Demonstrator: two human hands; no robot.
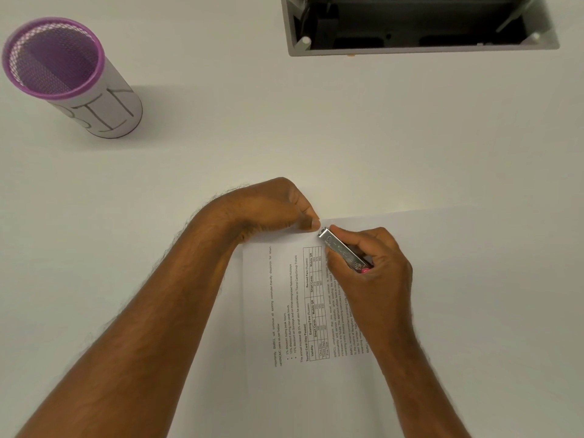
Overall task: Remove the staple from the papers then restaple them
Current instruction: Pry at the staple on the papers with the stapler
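Printed papers point(294, 311) lie flat on the white table, text running sideways. My left hand point(275, 207) is curled at the papers' far left corner, thumb and fingertips pressing the sheet down. My right hand point(376, 267) grips a small silver stapler point(343, 249) with a pink end. Its metal tip points at the far edge of the papers, right next to my left thumb. The staple itself is too small to make out.
A purple mesh cup point(63, 71) wrapped in a paper label reading "BIN" stands at the far left. A grey-framed open cable box point(417, 23) is sunk into the table at the far right.
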